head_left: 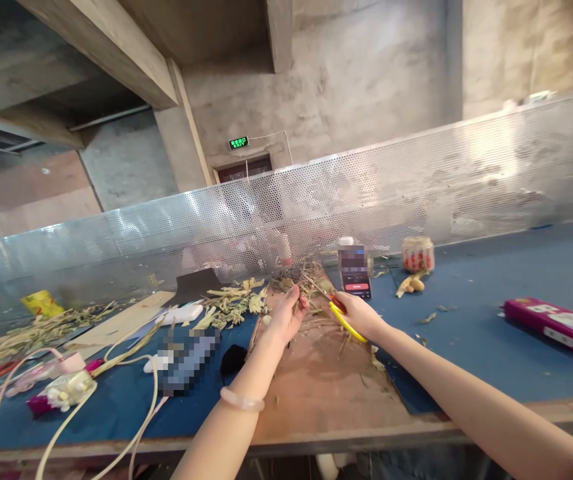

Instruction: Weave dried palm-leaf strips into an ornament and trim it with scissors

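My right hand (359, 316) is closed around the scissors (347, 323), which have yellow and red handles; their blades point up and left, towards my left hand. The fingers of my left hand (286, 319) are pinched together beside the blades, and what sits between them is too small to make out. Both hands are over a brown board (316, 400) on the blue table. Just beyond them is a heap of thin dried stems (294, 272), with loose bits scattered on the board. A pale bangle (241, 400) circles my left forearm.
Dried leafy stalks (239, 300) lie left of the board. A phone (356, 283) stands behind my right hand, near a jar (418, 255). A magenta case (556, 325) lies far right. Cables (154, 387) loop at left. A perforated metal panel (366, 180) lines the back.
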The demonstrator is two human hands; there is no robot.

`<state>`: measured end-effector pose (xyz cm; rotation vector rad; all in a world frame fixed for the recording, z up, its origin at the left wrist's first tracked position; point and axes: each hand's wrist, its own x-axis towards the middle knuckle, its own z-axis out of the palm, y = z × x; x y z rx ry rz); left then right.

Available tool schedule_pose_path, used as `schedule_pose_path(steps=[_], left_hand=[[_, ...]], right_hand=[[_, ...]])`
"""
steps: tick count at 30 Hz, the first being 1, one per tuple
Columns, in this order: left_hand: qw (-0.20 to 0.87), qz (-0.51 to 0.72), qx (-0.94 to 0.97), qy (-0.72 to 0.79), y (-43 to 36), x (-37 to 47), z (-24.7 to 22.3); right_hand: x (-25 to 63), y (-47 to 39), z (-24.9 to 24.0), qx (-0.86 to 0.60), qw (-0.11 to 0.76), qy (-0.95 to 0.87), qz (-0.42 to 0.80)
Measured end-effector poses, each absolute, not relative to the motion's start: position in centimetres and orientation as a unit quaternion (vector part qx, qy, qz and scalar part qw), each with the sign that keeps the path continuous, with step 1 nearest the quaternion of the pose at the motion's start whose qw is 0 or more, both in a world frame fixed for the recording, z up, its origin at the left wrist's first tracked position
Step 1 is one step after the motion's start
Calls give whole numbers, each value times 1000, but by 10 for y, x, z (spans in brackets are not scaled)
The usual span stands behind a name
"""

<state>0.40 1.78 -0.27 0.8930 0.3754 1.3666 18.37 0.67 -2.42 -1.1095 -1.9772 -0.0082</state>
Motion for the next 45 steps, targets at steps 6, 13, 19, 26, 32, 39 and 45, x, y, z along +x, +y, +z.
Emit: schedule_pose_path(steps=[6,13,19,26,32,39,45], left_hand=[[614,575,493,224,12,5,-2],[397,598,629,297,-1,14,3],[358,578,675,286,0,14,4],[299,573,708,286,5,13,1],[316,558,706,301,0,15,1],[307,560,699,323,0,15,1],[266,544,720,338,1,16,-1]], right_hand=[[179,7,-25,-415,509,-738,155],[166,5,-22,-298,564,-521,567],[173,-5,-10,-253,546,-496,626],[172,-3,-13,-260,539,-516,613],[172,1,-15,-267,536,-570,563],[174,8,-18,-337,577,-661,340],[177,4,-15,-392,552,-710,195]])
